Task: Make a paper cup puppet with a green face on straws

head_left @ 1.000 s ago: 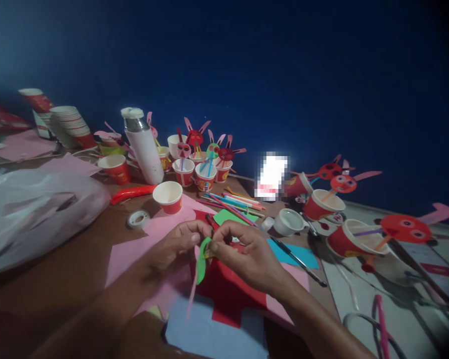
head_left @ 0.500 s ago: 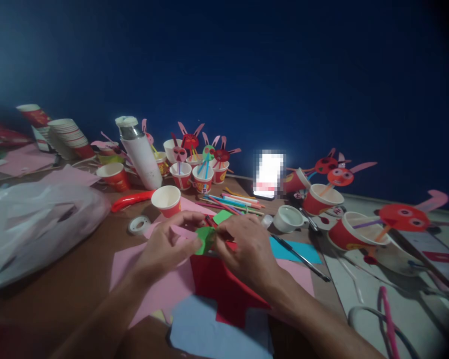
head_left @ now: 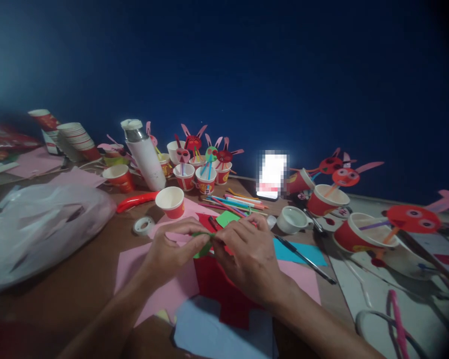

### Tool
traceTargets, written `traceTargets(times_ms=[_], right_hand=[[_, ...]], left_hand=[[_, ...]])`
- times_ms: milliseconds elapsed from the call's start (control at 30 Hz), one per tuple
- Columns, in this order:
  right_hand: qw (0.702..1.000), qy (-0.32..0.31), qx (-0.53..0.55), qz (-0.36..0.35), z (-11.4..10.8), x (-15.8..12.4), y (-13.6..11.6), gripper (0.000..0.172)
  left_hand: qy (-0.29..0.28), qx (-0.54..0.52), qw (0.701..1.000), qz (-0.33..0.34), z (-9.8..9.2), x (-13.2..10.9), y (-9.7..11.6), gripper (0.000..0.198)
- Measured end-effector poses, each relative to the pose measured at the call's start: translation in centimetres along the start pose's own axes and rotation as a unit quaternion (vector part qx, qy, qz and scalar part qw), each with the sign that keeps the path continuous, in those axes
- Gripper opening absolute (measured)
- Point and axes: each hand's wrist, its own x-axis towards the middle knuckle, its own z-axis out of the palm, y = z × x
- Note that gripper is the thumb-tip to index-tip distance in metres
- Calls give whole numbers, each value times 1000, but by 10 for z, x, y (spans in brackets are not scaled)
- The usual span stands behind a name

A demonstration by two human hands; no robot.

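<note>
Between my two hands is a small piece of green paper [head_left: 202,248], partly covered by the fingers. My left hand [head_left: 174,252] pinches it from the left, thumb against forefinger. On its right edge the fingertips of my right hand [head_left: 245,249] are closed, with the other fingers curled. Below the hands lie a red paper sheet [head_left: 234,296] with a cut-out edge, pink paper [head_left: 164,276] and pale blue paper [head_left: 205,326]. Another green paper piece [head_left: 227,218] rests just beyond my right hand.
A paper cup [head_left: 169,203], a tape roll [head_left: 143,227] and coloured sticks [head_left: 243,202] are beyond the hands. A white bottle [head_left: 145,162] stands behind. At right lie a black pen [head_left: 305,259] and a small white cup [head_left: 292,220]. Rabbit-faced cups [head_left: 327,199] flank a lit phone [head_left: 271,172].
The green paper has tilted and shows less of its face between my fingers. My left thumb now lies further over it. The whole view has shifted slightly.
</note>
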Motion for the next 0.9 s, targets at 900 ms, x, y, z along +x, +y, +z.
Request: traceTargets(times_ms=[900], right_hand=[[986,-8,143,81,7,1,0,13]], left_hand=[[56,-169,971,-158,18,0,-16,14]])
